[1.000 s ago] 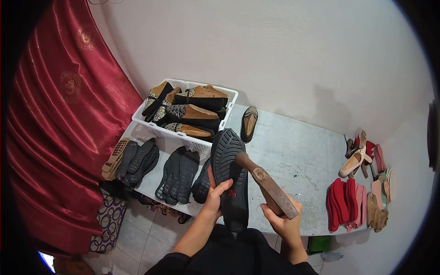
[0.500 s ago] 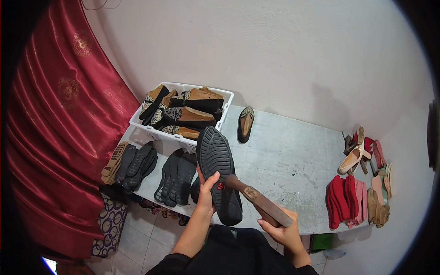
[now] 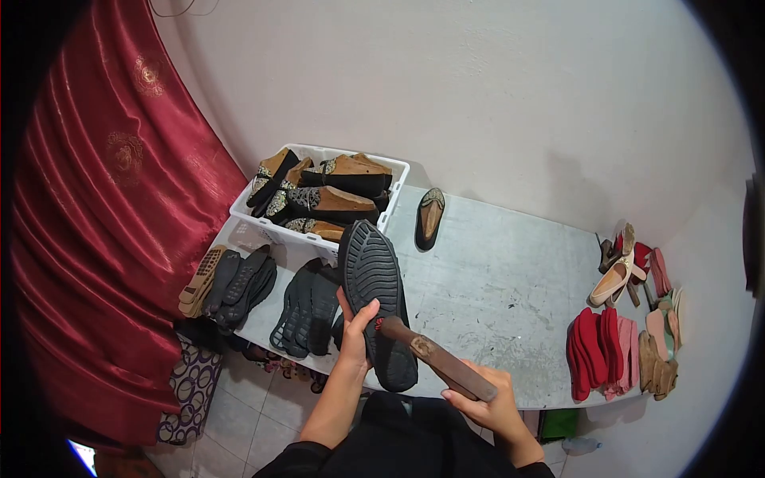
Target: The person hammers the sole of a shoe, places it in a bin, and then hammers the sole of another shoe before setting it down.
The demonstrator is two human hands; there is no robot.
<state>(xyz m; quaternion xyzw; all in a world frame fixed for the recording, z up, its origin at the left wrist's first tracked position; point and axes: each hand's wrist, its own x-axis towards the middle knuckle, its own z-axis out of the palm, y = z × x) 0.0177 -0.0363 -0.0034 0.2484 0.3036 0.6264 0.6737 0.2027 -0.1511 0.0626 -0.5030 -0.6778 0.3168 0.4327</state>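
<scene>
A black shoe is gripped at its middle by my left hand, its ridged sole facing up and its toe end pointing away from me. My right hand is closed around a worn hammer-like tool of brown wood or metal. The tool's rounded end lies over the middle of the sole, beside a small red mark and close to my left thumb. Whether it touches the sole I cannot tell.
On the table are a white basket of shoes on lasts, a single black shoe, dark soles, tan soles, red soles and a cream shoe. A red curtain hangs at left.
The tool's rounded end and my right hand have shifted slightly left and down, with the end now further over the sole. My left hand still holds the shoe, which has moved a little left.
</scene>
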